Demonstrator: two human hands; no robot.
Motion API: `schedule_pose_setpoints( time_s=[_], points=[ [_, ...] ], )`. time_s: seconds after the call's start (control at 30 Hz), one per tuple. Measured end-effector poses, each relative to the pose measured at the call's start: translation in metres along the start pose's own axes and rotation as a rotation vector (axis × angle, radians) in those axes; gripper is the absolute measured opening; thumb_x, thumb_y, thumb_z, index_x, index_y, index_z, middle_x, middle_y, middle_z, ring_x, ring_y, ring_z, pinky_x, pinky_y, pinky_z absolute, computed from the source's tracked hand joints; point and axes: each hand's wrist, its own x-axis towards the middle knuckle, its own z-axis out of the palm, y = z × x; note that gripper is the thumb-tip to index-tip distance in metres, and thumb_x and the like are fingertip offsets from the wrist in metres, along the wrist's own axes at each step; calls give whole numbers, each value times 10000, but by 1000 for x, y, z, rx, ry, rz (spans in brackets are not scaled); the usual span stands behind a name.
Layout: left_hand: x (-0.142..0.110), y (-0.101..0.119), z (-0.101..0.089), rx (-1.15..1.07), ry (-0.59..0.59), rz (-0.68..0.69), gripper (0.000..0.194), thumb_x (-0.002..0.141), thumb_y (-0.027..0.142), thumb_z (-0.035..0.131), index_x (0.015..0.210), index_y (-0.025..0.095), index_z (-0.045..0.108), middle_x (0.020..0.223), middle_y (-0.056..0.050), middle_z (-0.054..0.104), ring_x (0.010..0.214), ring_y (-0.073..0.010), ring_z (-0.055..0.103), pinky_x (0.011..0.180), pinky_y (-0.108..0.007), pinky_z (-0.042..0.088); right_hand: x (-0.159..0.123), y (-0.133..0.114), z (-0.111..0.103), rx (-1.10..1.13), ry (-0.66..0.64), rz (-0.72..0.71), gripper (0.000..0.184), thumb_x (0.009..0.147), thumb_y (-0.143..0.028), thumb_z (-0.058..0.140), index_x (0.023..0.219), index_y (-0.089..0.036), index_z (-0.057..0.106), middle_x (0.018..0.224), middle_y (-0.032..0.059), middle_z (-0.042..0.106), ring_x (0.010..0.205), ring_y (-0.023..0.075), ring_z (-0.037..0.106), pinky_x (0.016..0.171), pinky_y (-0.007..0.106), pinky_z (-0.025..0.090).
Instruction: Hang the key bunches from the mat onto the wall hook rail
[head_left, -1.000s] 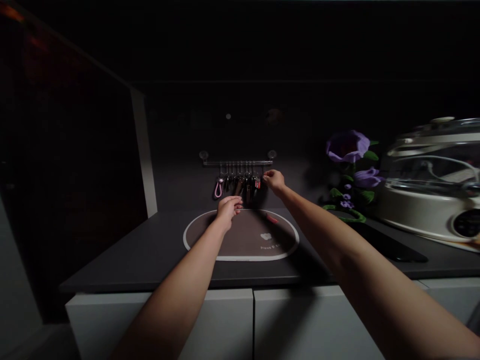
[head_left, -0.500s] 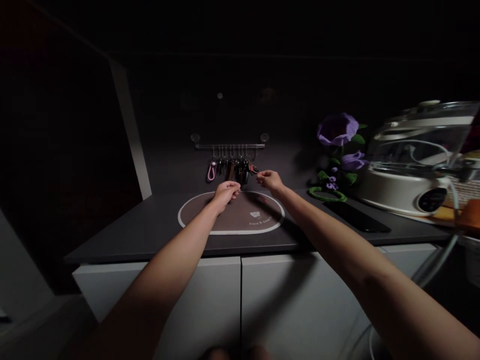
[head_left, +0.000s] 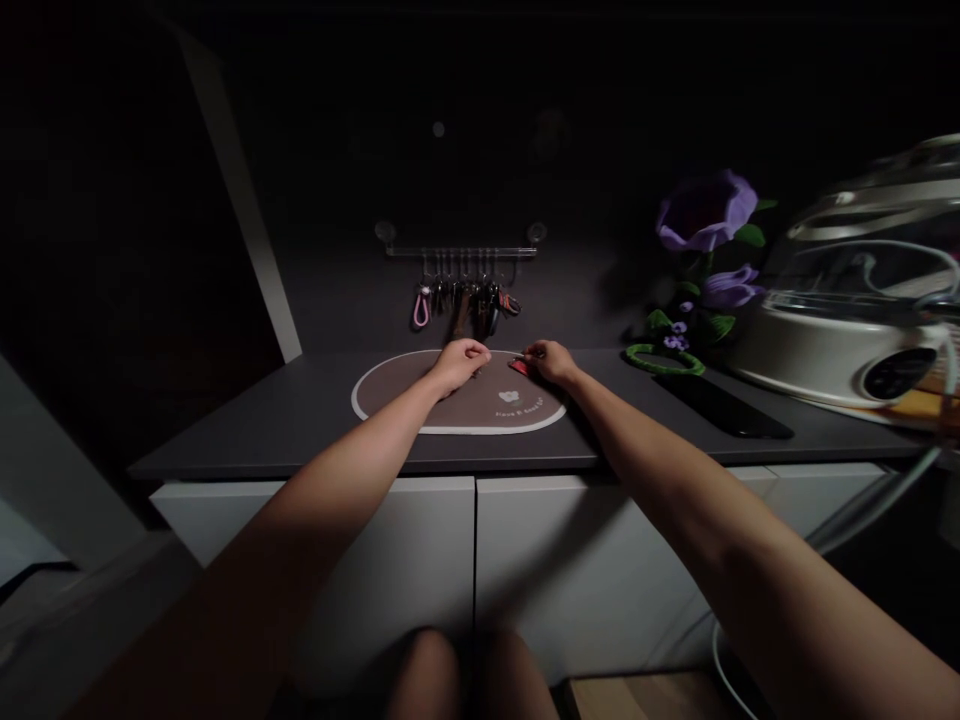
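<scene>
Over the oval brown mat (head_left: 420, 402) with a white rim, my left hand (head_left: 459, 366) is closed, thumb and fingers pressed together. Something small and dark shows under its fingertips; I cannot make out what. My right hand (head_left: 552, 360) is lowered at the mat's back right edge, its fingers pinched at a small red item (head_left: 519, 367) that lies on the mat. Behind the hands, a clear rail (head_left: 461, 252) on the wall carries several hooks with keys and hair ties, among them a pink loop (head_left: 422, 307) at the left end.
To the right stand purple fabric flowers (head_left: 709, 212) with a green ring base. In front of them lies a black phone-like slab (head_left: 724, 405). A white appliance with a clear cover (head_left: 832, 345) and cable fills the right end. White cabinet doors (head_left: 555, 560) are below the counter.
My right hand has come down from beside the hanging items to the red item on the mat. My left hand stays closed above the mat. The view has tilted downward.
</scene>
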Motion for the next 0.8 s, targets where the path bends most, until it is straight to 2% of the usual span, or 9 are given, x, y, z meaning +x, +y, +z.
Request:
schedule_pose_setpoints(
  time_s=[0.13, 0.27, 0.47, 0.6, 0.8],
  points=[
    [1, -5, 2, 95, -3, 23, 64, 623, 162, 659, 654, 144, 606, 533, 12, 542, 482, -77, 460, 488, -193, 357, 6, 1, 5, -33, -65, -90, 177, 728, -185, 595, 882, -172, 681, 865, 50, 674, 770, 147, 586, 688, 209, 404],
    [1, -7, 4, 157, 5, 40, 60, 618, 141, 659, 644, 144, 605, 530, 13, 542, 499, -79, 463, 510, -190, 363, 8, 2, 8, -32, -125, -141, 194, 735, -163, 576, 894, -181, 686, 892, 51, 679, 794, 152, 592, 711, 214, 410],
    [0, -7, 5, 181, 5, 19, 68, 610, 103, 651, 662, 133, 620, 548, 9, 548, 518, -86, 461, 555, -208, 367, 6, -2, 7, -15, -147, -152, 159, 739, -158, 565, 833, -168, 693, 818, 41, 678, 725, 129, 577, 684, 205, 393],
    [2, -6, 4, 183, 2, 30, 76, 604, 99, 654, 667, 127, 621, 573, 11, 561, 548, -83, 467, 590, -208, 377, 5, -8, 3, 44, -187, -150, 113, 711, -219, 607, 762, -154, 684, 737, 23, 663, 666, 110, 549, 653, 198, 380],
    [2, -3, 2, 366, -16, 90, 106, 698, 165, 581, 776, 117, 633, 709, -17, 625, 642, -102, 517, 664, -236, 413, 2, -17, 0, 238, -273, -170, 194, 674, -316, 616, 726, -133, 651, 650, 11, 621, 600, 97, 499, 602, 213, 369]
  ],
)
